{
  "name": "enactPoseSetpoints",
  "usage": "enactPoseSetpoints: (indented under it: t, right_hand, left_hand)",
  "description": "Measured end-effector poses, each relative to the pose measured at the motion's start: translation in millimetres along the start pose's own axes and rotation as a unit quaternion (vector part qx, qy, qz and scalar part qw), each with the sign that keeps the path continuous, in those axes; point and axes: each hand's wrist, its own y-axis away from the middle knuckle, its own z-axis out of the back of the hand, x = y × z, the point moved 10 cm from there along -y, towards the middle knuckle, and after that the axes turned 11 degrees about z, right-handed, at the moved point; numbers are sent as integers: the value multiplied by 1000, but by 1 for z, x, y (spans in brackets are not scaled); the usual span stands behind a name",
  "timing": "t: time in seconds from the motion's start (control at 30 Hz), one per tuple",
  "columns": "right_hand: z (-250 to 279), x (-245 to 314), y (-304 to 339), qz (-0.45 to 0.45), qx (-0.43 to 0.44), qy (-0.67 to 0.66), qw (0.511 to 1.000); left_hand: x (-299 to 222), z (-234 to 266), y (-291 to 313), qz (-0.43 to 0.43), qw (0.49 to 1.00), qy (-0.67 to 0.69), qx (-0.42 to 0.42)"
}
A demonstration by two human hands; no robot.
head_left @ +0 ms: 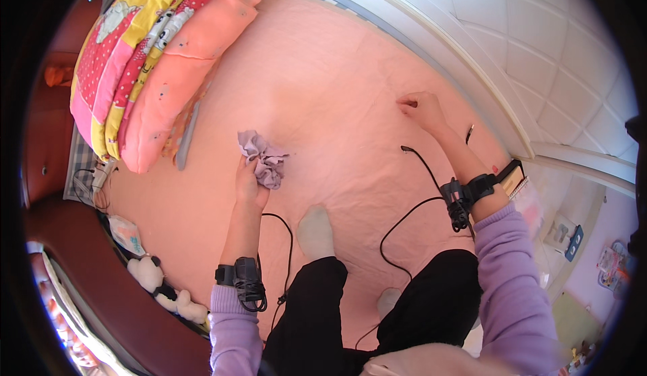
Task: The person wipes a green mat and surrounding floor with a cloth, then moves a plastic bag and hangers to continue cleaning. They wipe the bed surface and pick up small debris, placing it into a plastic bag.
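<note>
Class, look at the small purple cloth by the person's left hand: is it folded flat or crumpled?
Crumpled: the purple cloth bunches in uneven ridges on the pink sheet, gripped by the left hand.

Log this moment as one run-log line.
left hand: grips crumpled lilac cloth | right hand: pinches pink bedsheet near headboard | posture: kneeling on bed

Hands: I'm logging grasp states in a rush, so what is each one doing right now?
Left hand: closed on the crumpled lilac cloth.
Right hand: fingers pinched on the pink bed sheet; whether it grips a fold cannot be told.
</note>
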Motion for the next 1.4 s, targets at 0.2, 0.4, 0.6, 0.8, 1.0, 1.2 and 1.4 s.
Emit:
enactPoseSetpoints:
  t: [0.2,0.4,0.6,0.8,1.0,1.2,1.4]
  right_hand:
    - [-41,34,-12,94,-73,26,992]
    - [-53,52,-9,101,-99,174,975]
    - [5,27,-2,76,-257,72,961]
    - [-23,13,-26,25,-161,17,986]
    - [35,-15,46,-70,-92,-370,922]
    - [217,-81,293,-207,-206,-335,896]
    - [360,-110,596,-269,-525,-267,762]
  left_hand:
    - [8,-10,-6,9,1000,-23,19]
    - [16,-8,-15,15,999,-42,-17]
    - [22,-31,-9,27,998,-46,18]
    - [32,-54,-15,45,993,-78,74]
    - [43,-46,-21,77,988,-117,65]
    - [39,-67,-18,75,986,-119,85]
    - [43,-93,-18,93,977,-158,107]
